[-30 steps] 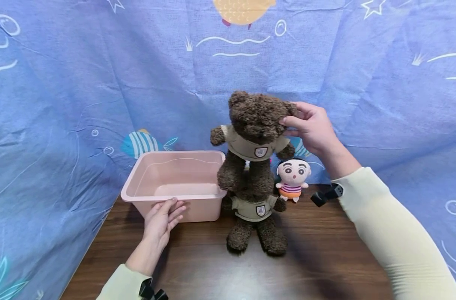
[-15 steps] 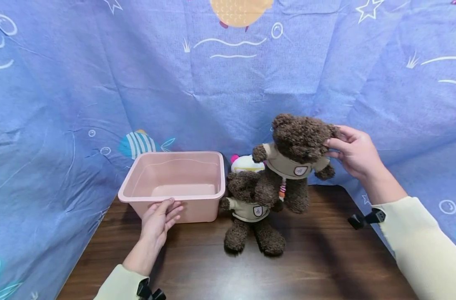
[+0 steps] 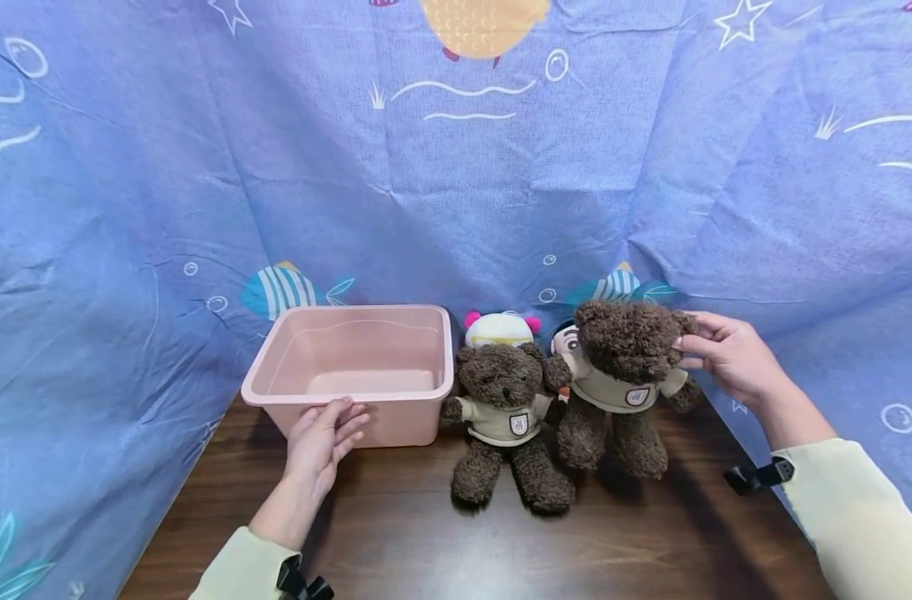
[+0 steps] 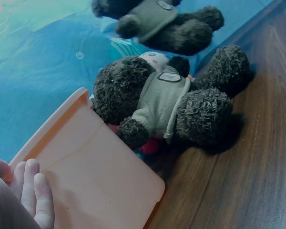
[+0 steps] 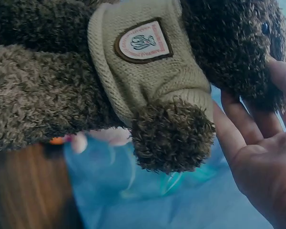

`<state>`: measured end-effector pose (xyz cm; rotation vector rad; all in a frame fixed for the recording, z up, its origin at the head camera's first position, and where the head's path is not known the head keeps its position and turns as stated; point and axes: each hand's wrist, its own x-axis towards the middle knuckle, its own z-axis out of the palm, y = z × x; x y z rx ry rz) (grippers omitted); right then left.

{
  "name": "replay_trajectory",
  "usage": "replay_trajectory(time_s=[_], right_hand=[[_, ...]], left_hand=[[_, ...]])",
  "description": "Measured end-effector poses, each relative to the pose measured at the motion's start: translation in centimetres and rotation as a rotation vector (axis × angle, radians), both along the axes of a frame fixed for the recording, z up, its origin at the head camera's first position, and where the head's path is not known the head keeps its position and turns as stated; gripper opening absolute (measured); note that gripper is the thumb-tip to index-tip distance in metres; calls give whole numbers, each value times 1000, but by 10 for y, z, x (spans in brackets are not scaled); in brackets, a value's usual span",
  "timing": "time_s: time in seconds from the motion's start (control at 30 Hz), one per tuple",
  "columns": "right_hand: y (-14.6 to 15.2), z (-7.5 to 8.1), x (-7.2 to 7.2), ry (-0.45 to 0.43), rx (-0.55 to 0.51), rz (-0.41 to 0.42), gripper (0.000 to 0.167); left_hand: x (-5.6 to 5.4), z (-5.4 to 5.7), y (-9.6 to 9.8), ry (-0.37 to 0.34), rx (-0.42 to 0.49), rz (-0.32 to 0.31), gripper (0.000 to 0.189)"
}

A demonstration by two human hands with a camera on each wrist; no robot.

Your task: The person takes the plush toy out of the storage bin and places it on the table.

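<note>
My right hand (image 3: 734, 358) pinches a dark brown teddy bear (image 3: 609, 396) by the side of its head, at the ear. This bear wears a beige knitted sweater (image 5: 143, 62) with a shield badge and hangs upright, feet close over the table. A matching teddy bear (image 3: 504, 421) sits to its left, beside the pink plastic bin (image 3: 418, 421). My left hand (image 3: 321, 442) holds that bin at its front rim, thumb at the edge and fingers along the outer wall. In the left wrist view the seated bear (image 4: 159, 107) shows beyond the bin's wall.
Behind the seated bear is a white plush toy (image 3: 498, 327) with pink ears. A plush doll (image 3: 566, 338) is mostly hidden behind the held bear. Dark wood tabletop (image 3: 396, 533) runs in front of the toys; a blue patterned cloth (image 3: 313, 167) hangs around the back and sides.
My right hand has carried its teddy bear rightward and down, from above the seated bear to beside it, now covering most of the plush doll. My left hand stays on the bin.
</note>
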<state>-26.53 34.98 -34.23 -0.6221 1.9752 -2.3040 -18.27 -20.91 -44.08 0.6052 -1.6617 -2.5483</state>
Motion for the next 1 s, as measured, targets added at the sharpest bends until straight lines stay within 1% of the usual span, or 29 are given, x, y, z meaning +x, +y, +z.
replay_trajectory(time_s=[0.13, 0.23, 0.4, 0.5, 0.6, 0.77, 0.87, 0.93, 1.0], right_hand=[[8, -21, -1, -44, 64, 5, 47], [11, -35, -3, -70, 91, 24, 48], [11, -54, -5, -90, 164, 32, 48], [10, -62, -5, -93, 217, 20, 46], [11, -69, -5, -95, 242, 11, 45], [11, -79, -5, -65, 297, 9, 42], [11, -84, -6, -71, 293, 12, 41], [12, -88, -7, -84, 267, 18, 41], [12, -91, -7, -102, 261, 5, 39]], left_hand=[[-1, -2, 0, -8, 2, 3, 20], [-1, -2, 0, -14, -2, 1, 22], [-1, -1, 0, -11, -6, 4, 22], [0, 0, 0, -9, -7, 8, 20], [0, -1, 0, -11, -14, 10, 20], [0, -3, -1, -12, -18, 14, 20], [0, -3, -1, -7, -14, 14, 20], [0, -4, -1, -3, -14, 11, 20], [0, -4, -1, 0, -11, 9, 20]])
